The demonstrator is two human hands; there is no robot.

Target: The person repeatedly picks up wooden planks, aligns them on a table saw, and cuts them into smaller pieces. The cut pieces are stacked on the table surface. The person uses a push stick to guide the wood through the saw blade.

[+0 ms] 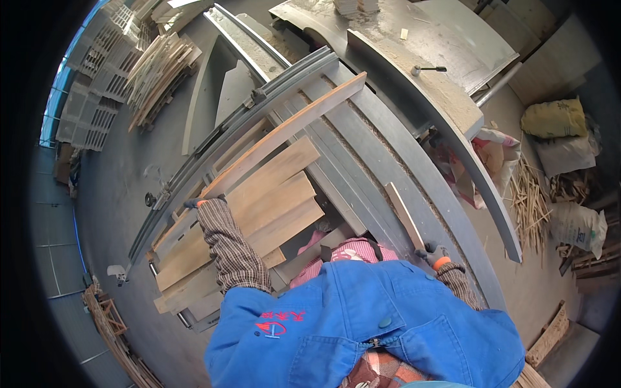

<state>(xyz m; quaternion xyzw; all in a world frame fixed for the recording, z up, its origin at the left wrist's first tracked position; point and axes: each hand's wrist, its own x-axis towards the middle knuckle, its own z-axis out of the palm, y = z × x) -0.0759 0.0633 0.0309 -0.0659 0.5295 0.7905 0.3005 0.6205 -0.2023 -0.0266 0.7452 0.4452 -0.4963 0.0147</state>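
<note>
My left hand (206,202), in a dark glove with an orange cuff, is closed at the near end of a long narrow wooden board (291,132). That board slants away across the saw table and has an orange-brown edge. The sleeve partly hides the fingers. Under and beside my left forearm lie several wider wooden boards (275,174), stacked unevenly. My right hand (435,253), in a grey glove, grips the near end of a short thin wooden strip (404,216). The strip rests on the grey grooved table (381,152).
Metal rails (284,77) edge the table's left side. A curved grey fence (453,129) with a black-handled lever (428,69) runs along the right. Thin offcuts (529,204) and sacks (553,118) lie on the right floor; stacked planks (158,81) stand far left.
</note>
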